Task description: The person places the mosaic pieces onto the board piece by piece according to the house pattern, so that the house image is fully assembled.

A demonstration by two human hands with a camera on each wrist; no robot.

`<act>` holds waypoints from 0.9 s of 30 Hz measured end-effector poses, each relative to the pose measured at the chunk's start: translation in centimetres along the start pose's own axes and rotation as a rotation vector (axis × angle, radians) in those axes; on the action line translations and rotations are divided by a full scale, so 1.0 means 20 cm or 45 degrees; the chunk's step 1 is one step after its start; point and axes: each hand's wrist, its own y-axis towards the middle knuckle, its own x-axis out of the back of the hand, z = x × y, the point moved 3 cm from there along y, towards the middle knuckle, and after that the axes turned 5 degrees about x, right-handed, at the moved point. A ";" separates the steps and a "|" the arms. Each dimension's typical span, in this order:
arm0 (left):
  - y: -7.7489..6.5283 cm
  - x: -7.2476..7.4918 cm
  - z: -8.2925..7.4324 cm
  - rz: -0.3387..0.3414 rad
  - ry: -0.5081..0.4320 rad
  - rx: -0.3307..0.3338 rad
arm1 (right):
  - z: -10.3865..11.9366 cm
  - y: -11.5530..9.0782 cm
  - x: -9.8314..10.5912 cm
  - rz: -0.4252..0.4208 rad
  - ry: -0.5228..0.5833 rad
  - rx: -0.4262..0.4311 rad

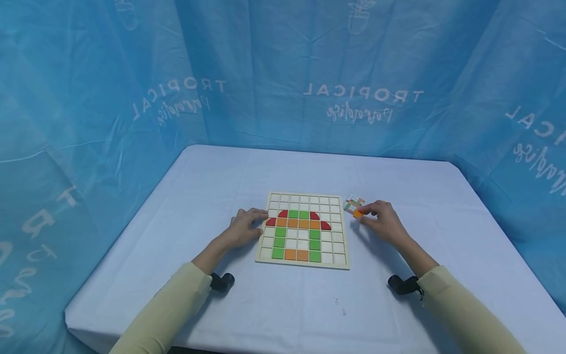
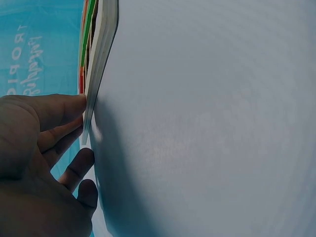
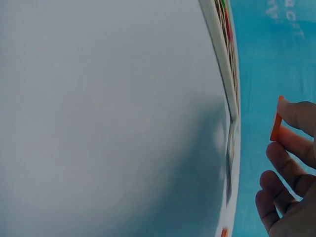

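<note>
A pale wooden grid board (image 1: 302, 265) lies on the table, with red, green and orange tiles forming a mushroom-like shape among its white squares. My left hand (image 1: 242, 229) rests at the board's left edge. Seen from the left wrist, thumb and fingertips touch the board's side (image 2: 102, 54), its fingers only slightly bent. Right of the board, thumb and index finger of my right hand (image 1: 383, 223) pinch a thin orange square tile (image 3: 277, 120), held up off the table. Just beyond that tile is a small card (image 1: 352, 201) printed with a coloured grid pattern, beside the board's right edge.
White cloth covers the table (image 1: 212, 187). Blue curtains (image 1: 274, 64) with printed lettering hang behind and at both sides. Another small orange piece (image 3: 224, 232) shows low in the right wrist view.
</note>
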 end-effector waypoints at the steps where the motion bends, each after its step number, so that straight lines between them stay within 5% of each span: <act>1: 0.00 0.00 0.00 0.001 -0.001 -0.002 | 0.03 0.01 -0.02 0.003 0.016 0.008; 12: 0.00 0.00 0.01 -0.005 -0.003 -0.014 | 0.31 0.13 -0.22 0.062 0.088 0.112; 27: 0.00 0.00 0.01 -0.001 0.014 0.011 | 0.44 0.37 -0.37 0.191 -0.052 0.131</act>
